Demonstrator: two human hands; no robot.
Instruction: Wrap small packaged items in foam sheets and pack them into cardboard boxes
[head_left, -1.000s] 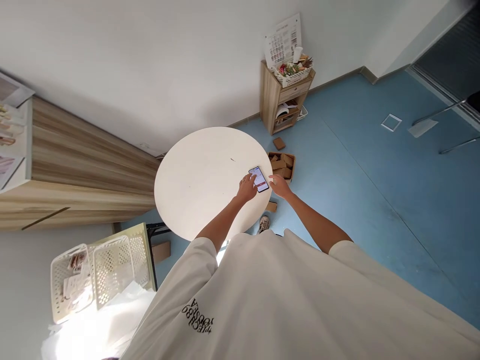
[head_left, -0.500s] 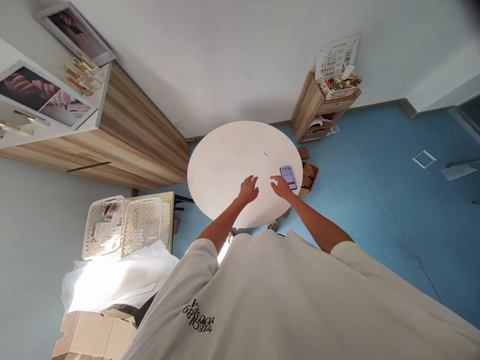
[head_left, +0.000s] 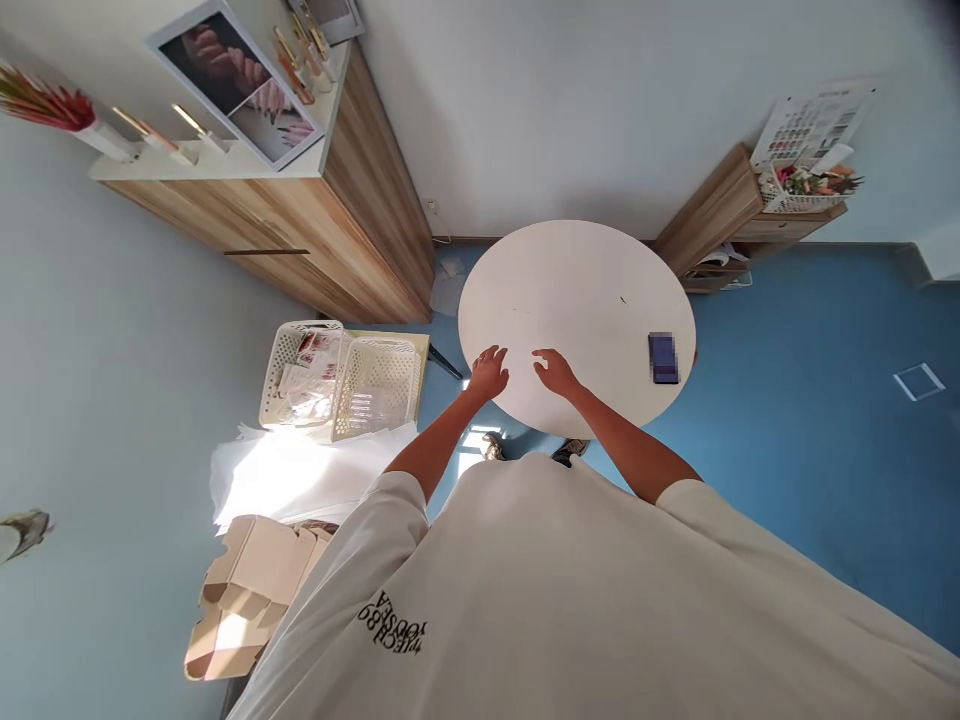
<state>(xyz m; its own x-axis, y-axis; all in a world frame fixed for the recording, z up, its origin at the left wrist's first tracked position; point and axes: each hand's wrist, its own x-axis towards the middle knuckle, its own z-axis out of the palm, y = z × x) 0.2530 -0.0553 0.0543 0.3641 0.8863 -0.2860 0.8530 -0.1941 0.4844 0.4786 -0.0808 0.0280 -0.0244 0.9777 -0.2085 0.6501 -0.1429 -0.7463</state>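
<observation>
My left hand (head_left: 489,374) is stretched over the left front edge of a round white table (head_left: 577,260), fingers apart, with a ring on one finger and nothing held. My right hand (head_left: 556,373) hovers at the table's front part, fingers loosely spread and curved, also holding nothing. To the right of it lies a phone (head_left: 664,358) flat on the tabletop, its screen dark and partly blurred out. Neither hand touches the phone. A small dark mark (head_left: 622,300) shows on the table farther back.
Left of me stand white plastic baskets (head_left: 379,385), white sheets (head_left: 300,475) and cardboard boxes (head_left: 259,570). A wooden cabinet (head_left: 375,200) with framed pictures is at the back left. A small wooden shelf (head_left: 720,215) holding a flower basket (head_left: 810,190) stands back right.
My view has turned left, so the table and phone sit farther right in it. My hands are now nearer the table's left side, and my right hand is farther from the phone, whose screen looks darker.
</observation>
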